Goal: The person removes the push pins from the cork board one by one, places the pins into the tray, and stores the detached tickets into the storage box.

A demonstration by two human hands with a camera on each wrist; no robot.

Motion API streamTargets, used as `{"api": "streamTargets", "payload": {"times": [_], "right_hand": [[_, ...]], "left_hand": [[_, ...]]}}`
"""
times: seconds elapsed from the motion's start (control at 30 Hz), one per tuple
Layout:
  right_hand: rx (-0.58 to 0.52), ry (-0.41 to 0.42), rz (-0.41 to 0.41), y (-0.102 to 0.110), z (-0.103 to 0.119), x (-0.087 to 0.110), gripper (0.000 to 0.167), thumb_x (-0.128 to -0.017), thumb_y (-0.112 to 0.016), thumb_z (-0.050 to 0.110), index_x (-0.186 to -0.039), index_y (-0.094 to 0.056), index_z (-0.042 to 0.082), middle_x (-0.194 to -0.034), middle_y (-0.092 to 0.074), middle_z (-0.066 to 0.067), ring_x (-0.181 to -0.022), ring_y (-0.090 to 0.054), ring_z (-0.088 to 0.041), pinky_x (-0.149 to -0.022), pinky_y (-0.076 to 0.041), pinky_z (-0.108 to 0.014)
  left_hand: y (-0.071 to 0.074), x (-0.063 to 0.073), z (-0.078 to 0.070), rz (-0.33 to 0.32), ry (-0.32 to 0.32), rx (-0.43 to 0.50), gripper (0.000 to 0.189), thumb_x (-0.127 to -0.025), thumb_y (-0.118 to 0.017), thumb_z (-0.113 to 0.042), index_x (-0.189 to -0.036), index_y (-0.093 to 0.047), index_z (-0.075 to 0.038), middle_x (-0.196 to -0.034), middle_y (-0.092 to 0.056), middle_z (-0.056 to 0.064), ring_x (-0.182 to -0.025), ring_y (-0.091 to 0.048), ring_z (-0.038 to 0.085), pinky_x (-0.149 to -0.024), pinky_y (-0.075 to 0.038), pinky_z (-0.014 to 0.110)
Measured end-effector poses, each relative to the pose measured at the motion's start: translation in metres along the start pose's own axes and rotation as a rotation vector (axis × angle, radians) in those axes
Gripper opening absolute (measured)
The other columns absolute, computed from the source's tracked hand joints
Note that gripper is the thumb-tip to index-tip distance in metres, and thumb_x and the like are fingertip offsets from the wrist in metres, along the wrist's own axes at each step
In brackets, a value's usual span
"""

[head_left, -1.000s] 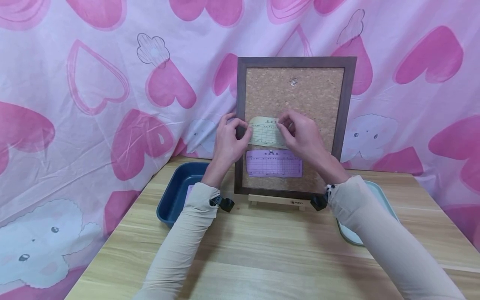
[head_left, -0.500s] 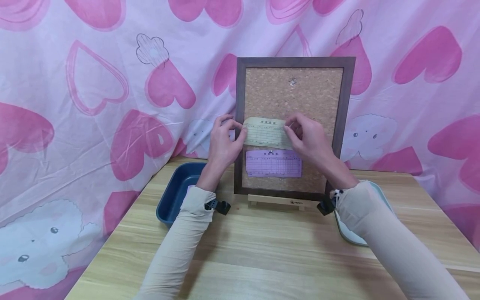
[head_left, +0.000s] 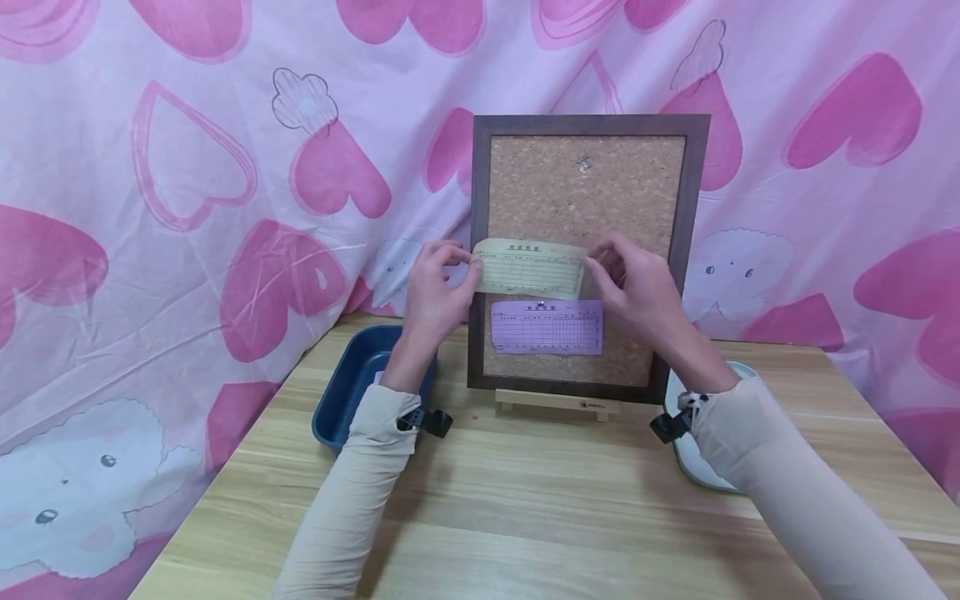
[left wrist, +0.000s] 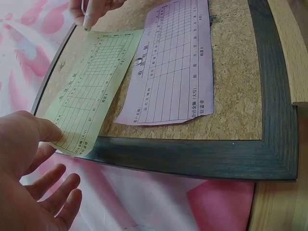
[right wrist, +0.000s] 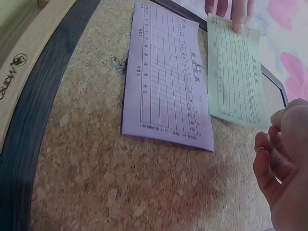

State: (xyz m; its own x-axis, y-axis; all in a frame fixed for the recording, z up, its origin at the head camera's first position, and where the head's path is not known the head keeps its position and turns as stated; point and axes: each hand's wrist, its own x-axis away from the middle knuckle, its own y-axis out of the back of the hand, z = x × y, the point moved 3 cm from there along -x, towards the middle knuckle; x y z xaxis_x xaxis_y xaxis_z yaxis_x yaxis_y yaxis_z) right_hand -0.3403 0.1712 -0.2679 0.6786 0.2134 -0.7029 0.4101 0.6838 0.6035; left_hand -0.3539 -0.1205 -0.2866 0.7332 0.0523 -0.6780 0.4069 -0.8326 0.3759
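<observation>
A pale green receipt slip (head_left: 531, 271) is stretched between my two hands in front of the cork board (head_left: 600, 196). My left hand (head_left: 438, 287) pinches its left end between thumb and forefinger, with the other fingers spread in the left wrist view. At the slip's right upper corner, my right hand (head_left: 633, 279) pinches the edge with thumb and forefinger; its other fingers curl in. Just below hangs a purple receipt slip (left wrist: 175, 72), fixed to the cork by a small silver pushpin (left wrist: 138, 61) at its top edge.
The dark-framed board leans on a light wooden stand (head_left: 551, 403). A navy blue tray (head_left: 330, 408) with a piece of paper in it stands left. A pale tray (head_left: 701, 467) lies partly under the right forearm. Silver pins (head_left: 584, 165) sit high on the cork.
The green slip has shifted left and slightly down, its left end now over the frame. The left hand has moved left with it; the right hand has moved right, baring more of the slip.
</observation>
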Motion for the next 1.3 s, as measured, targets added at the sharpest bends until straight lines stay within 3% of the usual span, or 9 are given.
{"api": "streamTargets", "payload": {"times": [0.2,0.43,0.9,1.07,1.3], "right_hand": [[0.009,-0.017,-0.025,0.008,-0.006,0.009,0.013,-0.108,-0.066,0.020,-0.114,-0.068,0.008,-0.084,-0.070,-0.006,-0.070,-0.061,-0.017,-0.061,-0.046,-0.016],[0.006,-0.036,-0.038,0.017,-0.014,0.019,0.012,-0.107,-0.066,0.015,-0.115,-0.068,0.006,-0.092,-0.072,-0.008,-0.075,-0.062,-0.017,-0.067,-0.046,-0.010],[-0.003,-0.110,-0.048,0.037,-0.036,0.047,0.012,-0.105,-0.068,0.017,-0.114,-0.070,0.008,-0.088,-0.068,-0.006,-0.070,-0.055,-0.014,-0.060,-0.044,-0.013],[-0.008,-0.124,-0.078,0.044,-0.044,0.057,0.012,-0.103,-0.072,0.015,-0.112,-0.072,0.007,-0.089,-0.070,-0.007,-0.073,-0.055,-0.006,-0.065,-0.045,-0.007],[-0.021,-0.176,-0.105,0.052,-0.054,0.072,0.011,-0.099,-0.076,0.015,-0.107,-0.075,0.008,-0.094,-0.073,-0.008,-0.075,-0.058,0.004,-0.067,-0.048,-0.003]], "left_hand": [[0.006,0.005,0.004,0.004,0.021,-0.007,0.020,-0.102,-0.074,-0.027,-0.108,-0.077,-0.009,-0.117,-0.076,0.008,-0.112,-0.070,0.025,-0.098,-0.060,0.044],[0.013,0.012,0.008,0.003,0.026,0.029,0.020,-0.103,-0.074,-0.028,-0.109,-0.076,-0.010,-0.109,-0.079,0.008,-0.107,-0.073,0.025,-0.100,-0.060,0.052],[0.026,0.023,0.017,0.009,0.018,0.078,0.019,-0.102,-0.075,-0.029,-0.110,-0.076,-0.011,-0.107,-0.080,0.006,-0.103,-0.073,0.022,-0.097,-0.060,0.048],[0.032,0.026,0.022,-0.007,0.006,0.087,0.020,-0.102,-0.075,-0.027,-0.109,-0.076,-0.009,-0.106,-0.080,0.008,-0.102,-0.073,0.024,-0.097,-0.060,0.053],[0.040,0.031,0.028,-0.022,0.032,0.050,0.022,-0.103,-0.075,-0.032,-0.112,-0.077,-0.011,-0.107,-0.081,0.006,-0.103,-0.073,0.022,-0.097,-0.060,0.047]]}}
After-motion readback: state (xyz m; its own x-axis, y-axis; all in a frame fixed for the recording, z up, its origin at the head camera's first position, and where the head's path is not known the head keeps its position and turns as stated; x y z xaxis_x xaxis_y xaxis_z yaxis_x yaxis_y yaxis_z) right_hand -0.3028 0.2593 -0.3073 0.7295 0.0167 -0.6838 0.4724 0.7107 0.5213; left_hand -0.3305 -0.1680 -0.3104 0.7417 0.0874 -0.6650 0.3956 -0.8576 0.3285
